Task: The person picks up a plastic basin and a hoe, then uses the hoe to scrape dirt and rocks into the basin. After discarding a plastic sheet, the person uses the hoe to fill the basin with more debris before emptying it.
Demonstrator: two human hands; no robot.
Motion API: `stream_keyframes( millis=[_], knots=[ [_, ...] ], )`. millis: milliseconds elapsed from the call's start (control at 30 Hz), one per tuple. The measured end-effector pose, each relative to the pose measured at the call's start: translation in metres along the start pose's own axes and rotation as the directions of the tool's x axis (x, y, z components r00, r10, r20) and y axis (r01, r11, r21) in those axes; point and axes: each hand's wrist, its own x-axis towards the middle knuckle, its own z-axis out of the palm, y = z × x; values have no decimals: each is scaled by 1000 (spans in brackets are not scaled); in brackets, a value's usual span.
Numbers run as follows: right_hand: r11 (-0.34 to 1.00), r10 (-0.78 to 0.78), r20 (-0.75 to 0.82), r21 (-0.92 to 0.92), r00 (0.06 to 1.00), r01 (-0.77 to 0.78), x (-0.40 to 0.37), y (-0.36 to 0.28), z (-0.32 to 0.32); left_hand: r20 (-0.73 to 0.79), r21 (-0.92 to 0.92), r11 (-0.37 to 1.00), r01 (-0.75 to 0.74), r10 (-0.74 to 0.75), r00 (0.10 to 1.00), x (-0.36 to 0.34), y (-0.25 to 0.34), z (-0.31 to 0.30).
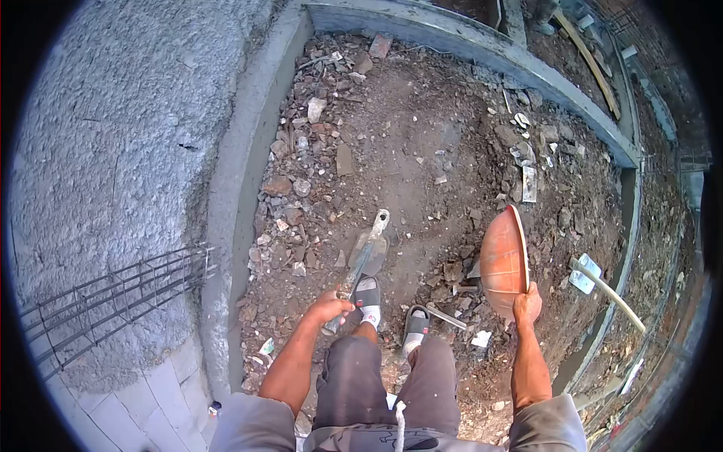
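Observation:
My left hand (329, 309) is closed around a narrow, mortar-smeared bar (361, 264) with a hole at its far end. Against the bar shows a flat grey blade (376, 255), like that of a trowel; I cannot tell if the two are one tool. My right hand (527, 303) grips the near edge of a dusty orange bowl (503, 260). The bowl is tipped on its side, its rounded outside toward the left, and its inside is hidden. Both hands are held out ahead of my knees, above the rubble-strewn ground (422, 181).
Concrete beams frame the ground at the left (245, 158) and the back (452, 41). A rebar cage (113, 294) juts from the left beam beside a rough grey wall (143, 128). Broken bricks and stones (279, 186) lie about. A pale stick (610, 294) lies at the right.

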Motion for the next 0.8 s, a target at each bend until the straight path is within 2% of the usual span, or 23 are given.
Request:
stream_keyframes(
  millis=[33, 100, 133, 167, 200, 233, 300, 367, 433, 500, 600, 700, 767, 800],
  knots=[
    [990, -142, 23, 6, 990, 141, 5, -27, 3, -42, -26, 999, 30, -31, 999, -4, -8, -11],
    [909, -416, 93, 7, 905, 417, 18, -82, 13, -117, -77, 993, 91, -100, 988, -4, -28, -28],
    [827, -549, 179, -31, 817, 562, 31, -105, 24, -171, -129, 989, 72, -94, 981, -4, -35, -32],
    [778, -609, 255, 10, 751, 628, 30, -143, 21, -168, -148, 987, 64, -89, 982, -6, -36, -35],
    [711, -673, 293, -1, 680, 704, 35, -169, 33, -166, -164, 984, 61, -89, 982, -9, -34, -40],
    [608, -773, 290, 91, 563, 788, 37, -192, 40, -168, -180, 982, 53, -84, 982, -10, -35, -45],
    [470, -807, 406, 4, 428, 883, 40, -237, 52, -154, -222, 974, 46, -81, 985, -8, -40, -56],
    [314, -886, 354, -16, 299, 949, 50, -259, 81, -159, -243, 969, 39, -79, 984, -20, -17, -66],
    [65, -887, 450, -96, 101, 993, 68, -274, 106, -148, -277, 959, 54, -98, 984, -18, -24, -69],
    [-83, -780, 625, -137, 21, 987, 92, -278, 135, -155, -296, 954, 53, -103, 983, -4, -44, -68],
    [-265, -628, 771, -80, -109, 961, 148, -283, 153, -241, -316, 945, 89, -171, 955, -18, -1, -35],
    [-257, -676, 730, -103, -103, 961, 240, -297, 173, -260, -405, 888, 218, -341, 904, 1, 15, 1],
    [-192, -663, 745, -260, 70, 946, 275, -345, 154, -251, -443, 861, 250, -387, 887, 1, 40, 14],
    [-221, -648, 759, -259, 56, 940, 290, -358, 155, -265, -462, 851, 249, -400, 877, 3, 48, 18]
  ],
)
